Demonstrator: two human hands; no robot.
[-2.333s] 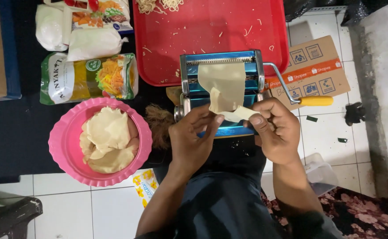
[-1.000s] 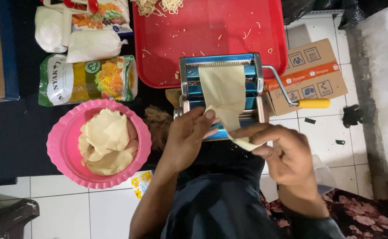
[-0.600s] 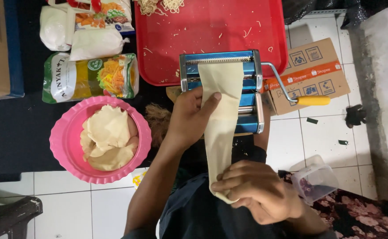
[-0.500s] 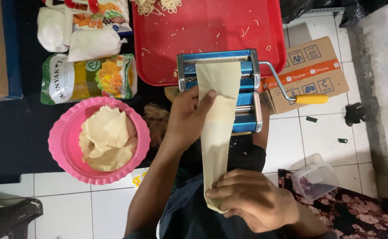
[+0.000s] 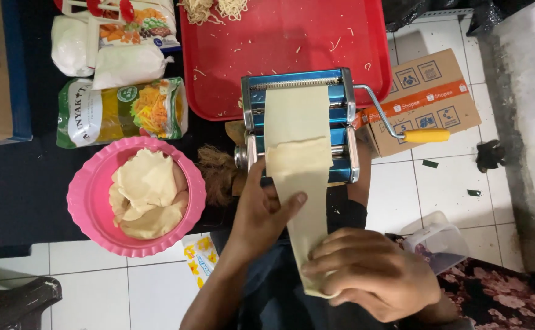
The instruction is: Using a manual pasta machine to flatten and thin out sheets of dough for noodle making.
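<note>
A long pale dough sheet lies over a blue and silver pasta roller machine and runs down toward me. My left hand holds its left edge just below the machine, thumb on top of the dough. Lower down, my right hand grips the sheet's near end, fingers curled over it. The machine's crank with a yellow handle sticks out to the right, untouched.
A pink bowl of flat dough pieces sits at left. A red tray with noodle strands lies behind the machine. Food bags lie at upper left, a cardboard box at right, a small plastic container on the tiled floor.
The dough sheet has been drawn out of the machine toward me. My right hand moved down from the roller with the sheet's end; my left hand stayed near the machine.
</note>
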